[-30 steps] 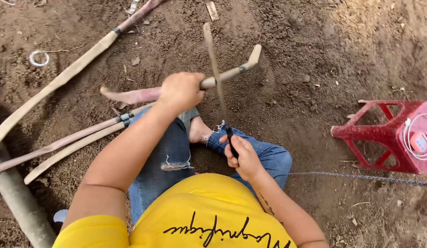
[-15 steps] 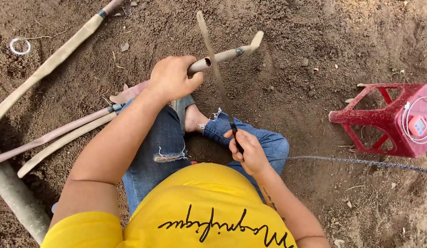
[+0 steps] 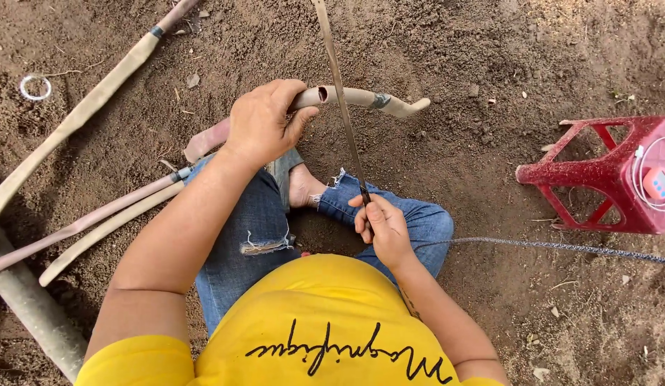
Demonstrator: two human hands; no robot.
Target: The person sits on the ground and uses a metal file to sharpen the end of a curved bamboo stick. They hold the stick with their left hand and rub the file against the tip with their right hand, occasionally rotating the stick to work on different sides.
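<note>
Nearest the camera: I see a yellow shirt [image 3: 318, 322] and torn blue jeans [image 3: 254, 221]; the person sits cross-legged on bare dirt, which puts the work low, over the lap.
Right hand: my view shows the right hand [image 3: 381, 230] closed around the dark handle end of a thin saw blade [image 3: 340, 93], kept close to the body, I judge for control of the stroke.
Saw blade: it runs up and away from the hand and crosses the pipe.
Left hand: the left hand [image 3: 264, 121] is clamped on a short tan pipe [image 3: 361, 99] near its open end, just beside the blade, apparently to steady it.
Pipe: held off the ground, above the knees.
Left side: long hoses [image 3: 89, 107] lie on the dirt.
Right side: a red stool [image 3: 611, 175], tipped over, well apart, with a rope [image 3: 561, 246] lying near it.
</note>
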